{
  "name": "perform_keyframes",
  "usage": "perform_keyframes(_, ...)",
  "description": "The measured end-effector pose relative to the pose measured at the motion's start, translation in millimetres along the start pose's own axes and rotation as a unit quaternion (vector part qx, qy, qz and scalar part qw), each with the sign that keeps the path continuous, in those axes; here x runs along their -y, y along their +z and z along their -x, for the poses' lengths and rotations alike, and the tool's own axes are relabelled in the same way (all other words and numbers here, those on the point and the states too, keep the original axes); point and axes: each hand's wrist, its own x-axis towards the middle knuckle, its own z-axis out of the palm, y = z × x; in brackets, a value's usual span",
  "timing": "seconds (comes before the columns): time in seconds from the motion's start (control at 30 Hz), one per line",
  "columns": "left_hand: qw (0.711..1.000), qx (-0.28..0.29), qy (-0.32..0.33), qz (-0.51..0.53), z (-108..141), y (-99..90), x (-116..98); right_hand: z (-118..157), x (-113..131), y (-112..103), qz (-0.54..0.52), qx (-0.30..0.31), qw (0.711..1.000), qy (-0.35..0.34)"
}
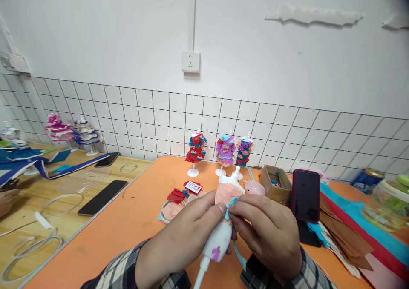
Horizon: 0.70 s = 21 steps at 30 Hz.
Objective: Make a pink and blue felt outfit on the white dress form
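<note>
My left hand is closed around a small white dress form, tilted with its stand rod toward me. Peach crepe paper covers its chest, and a purple patch marks its lower body. At the waist, a light blue strip is pinched in the fingertips of my right hand; my left thumb presses beside it. The strip's loose end hangs below my right hand. My fingers hide part of the waist and the far side of the form.
Dressed mini forms stand along the wall. Left of my hands lie crepe scraps and a small labelled box. To the right are a pink bowl, a cardboard box, an upright phone and coloured paper sheets. Another person's hand shows far left.
</note>
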Motion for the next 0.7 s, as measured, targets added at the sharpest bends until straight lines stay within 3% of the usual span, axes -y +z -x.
perform_keyframes(0.17, 1.0, 0.002, 0.003, -0.009, 1.4, 0.6, -0.6, -0.3, 1.5, 0.2, -0.017, -0.023, 0.999, 0.023)
perform_keyframes(0.27, 0.997, -0.017, 0.028, -0.066, 2.0, 0.5, -1.7, -1.0, 2.5, -0.5, -0.027, -0.023, 0.999, 0.026)
perform_keyframes(0.43, 0.973, -0.073, 0.056, -0.21, 2.7, 0.3, -1.6, -3.3, 3.3, -1.1, -0.041, 0.015, 0.999, 0.028)
perform_keyframes(0.7, 0.949, -0.081, 0.02, -0.306, 3.4, 3.6, 0.2, -2.0, 0.2, 2.4, -0.025, 0.064, 0.997, 0.03)
